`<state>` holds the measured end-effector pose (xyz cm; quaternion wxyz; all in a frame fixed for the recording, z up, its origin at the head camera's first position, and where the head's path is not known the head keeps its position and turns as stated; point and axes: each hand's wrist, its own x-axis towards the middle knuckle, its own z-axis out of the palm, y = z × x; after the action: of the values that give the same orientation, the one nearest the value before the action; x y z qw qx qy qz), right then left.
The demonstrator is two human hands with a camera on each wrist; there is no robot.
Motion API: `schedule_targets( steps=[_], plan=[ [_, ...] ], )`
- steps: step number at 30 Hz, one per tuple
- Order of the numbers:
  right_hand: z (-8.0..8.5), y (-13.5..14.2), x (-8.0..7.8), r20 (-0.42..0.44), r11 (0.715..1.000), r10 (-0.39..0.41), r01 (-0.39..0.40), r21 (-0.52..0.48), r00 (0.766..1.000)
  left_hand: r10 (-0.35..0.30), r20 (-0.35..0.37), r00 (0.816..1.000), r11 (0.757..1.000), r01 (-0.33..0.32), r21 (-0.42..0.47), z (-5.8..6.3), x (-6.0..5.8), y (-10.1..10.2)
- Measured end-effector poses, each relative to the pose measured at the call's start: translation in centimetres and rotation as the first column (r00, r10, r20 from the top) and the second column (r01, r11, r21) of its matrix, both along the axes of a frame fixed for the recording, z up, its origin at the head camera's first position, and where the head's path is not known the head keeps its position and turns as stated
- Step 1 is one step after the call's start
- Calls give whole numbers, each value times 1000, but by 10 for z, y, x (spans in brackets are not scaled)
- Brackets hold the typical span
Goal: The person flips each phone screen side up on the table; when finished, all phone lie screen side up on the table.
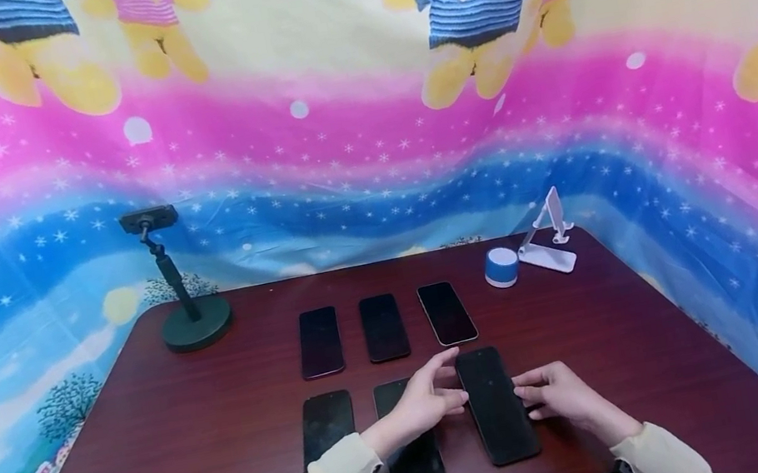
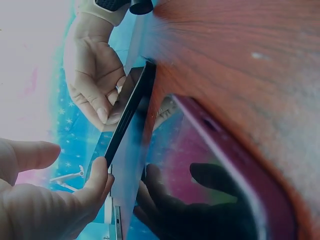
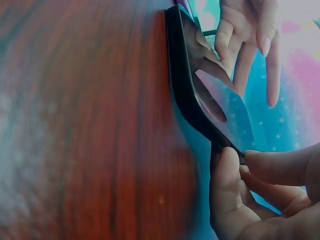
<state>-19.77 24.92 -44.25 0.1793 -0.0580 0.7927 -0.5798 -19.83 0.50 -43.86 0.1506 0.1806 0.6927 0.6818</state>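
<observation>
A black smartphone (image 1: 498,406) lies screen up between the two hands at the front right of the group, low over the tabletop. My right hand (image 1: 563,397) pinches its right edge between thumb and fingers, clearly seen on the phone (image 3: 200,95) in the right wrist view. On the opposite side, my left hand (image 1: 419,400) has its fingers spread, with one fingertip at the phone's left edge and the thumb apart from it. Under the left wrist lies another phone (image 1: 416,462), partly covered; its dark red frame (image 2: 240,170) shows close up in the left wrist view.
Three phones form a back row: left (image 1: 319,342), middle (image 1: 384,328) and right (image 1: 447,313). One more phone (image 1: 328,423) is partly behind the left sleeve. A dark stand (image 1: 197,326), a blue-and-white cylinder (image 1: 502,269) and a white folding stand (image 1: 549,258) stand farther back.
</observation>
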Motion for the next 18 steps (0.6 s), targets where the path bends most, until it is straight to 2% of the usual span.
schedule_targets(
  steps=[5, 11, 18],
  plan=[
    [-2, 1, -2, 7, 1000, 30, -30, 3, 1000, 22, 33, 999, 999, -23, 25, -2, -1, 3],
    [-2, 1, -3, 21, 999, 46, -46, -3, 999, 25, 65, 998, 1000, -26, 15, -5, -3, 4],
    [-2, -1, -2, -56, 995, 71, -67, 77, 996, 24, 114, 993, 1000, -24, -2, -5, -5, 4]
  ],
)
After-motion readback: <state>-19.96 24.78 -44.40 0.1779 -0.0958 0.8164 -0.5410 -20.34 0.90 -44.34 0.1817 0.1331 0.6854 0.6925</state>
